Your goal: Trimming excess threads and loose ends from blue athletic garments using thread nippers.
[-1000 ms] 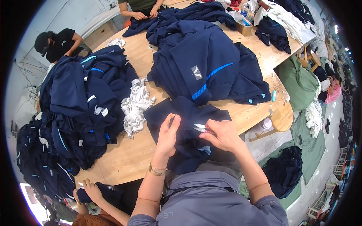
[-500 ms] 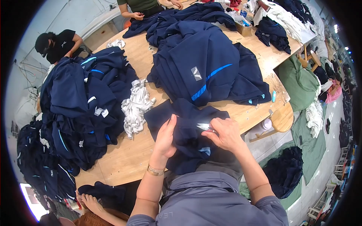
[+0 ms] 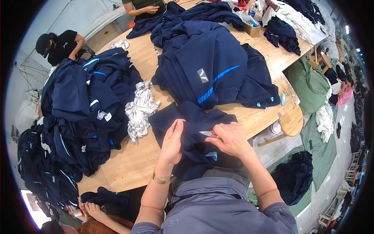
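A navy garment piece (image 3: 200,114) lies over the table edge and my lap, with a light blue patch near its lower end. My left hand (image 3: 171,144) is closed on the left part of this cloth, its thumb and fingertips together at the top; the fingers' far side is hidden. In my right hand (image 3: 230,139) is a pair of thread snips (image 3: 205,133), held over the cloth with the pointed blades toward my left hand. The blades look nearly together and stand apart from the left fingers.
Large navy garment heaps lie ahead (image 3: 202,58) and left (image 3: 85,101) on the wooden table (image 3: 117,167). White strips (image 3: 142,111) are bunched between them. A wooden stool (image 3: 292,123) stands at right, a dark cloth pile (image 3: 294,177) on the floor. Co-workers sit at far left, back and lower left.
The snips' blades, spread and blurred before, are now closer together and sharp. My right hand has shifted very slightly; my left hand keeps its place. The far co-worker's hands have moved.
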{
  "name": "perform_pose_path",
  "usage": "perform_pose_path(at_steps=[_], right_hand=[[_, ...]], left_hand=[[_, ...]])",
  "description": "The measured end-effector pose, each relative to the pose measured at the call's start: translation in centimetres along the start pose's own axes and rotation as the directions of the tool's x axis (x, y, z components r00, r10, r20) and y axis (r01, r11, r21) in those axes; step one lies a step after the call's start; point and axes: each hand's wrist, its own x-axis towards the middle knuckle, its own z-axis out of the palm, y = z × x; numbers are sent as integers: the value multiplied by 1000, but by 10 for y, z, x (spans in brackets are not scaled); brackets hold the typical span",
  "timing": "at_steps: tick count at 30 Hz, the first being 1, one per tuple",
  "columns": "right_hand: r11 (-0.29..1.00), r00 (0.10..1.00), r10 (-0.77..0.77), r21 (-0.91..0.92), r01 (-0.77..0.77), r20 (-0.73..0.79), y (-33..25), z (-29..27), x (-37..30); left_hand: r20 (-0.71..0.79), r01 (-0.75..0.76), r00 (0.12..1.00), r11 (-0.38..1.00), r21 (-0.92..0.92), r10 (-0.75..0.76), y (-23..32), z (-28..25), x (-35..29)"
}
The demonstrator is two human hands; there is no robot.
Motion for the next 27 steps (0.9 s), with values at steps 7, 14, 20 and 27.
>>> perform_pose_path(at_steps=[7,14,20,27], right_hand=[[999,998,52,7,-52,-24,2,-1,-2],[1000,998,20,-15,-21,-54,1,0,0],[1000,996,-17,-23,15,-86,-1,-1,3],[988,987,120,113,-108,-105,6,-2,-2]], left_hand=[[15,-77,997,990,117,76,-2,-3,-1],[17,-193,981,953,231,195,-5,1,-2],[66,-247,969,909,337,239,-2,5,-6],[71,56,996,992,-112,-49,3,1,-1]])
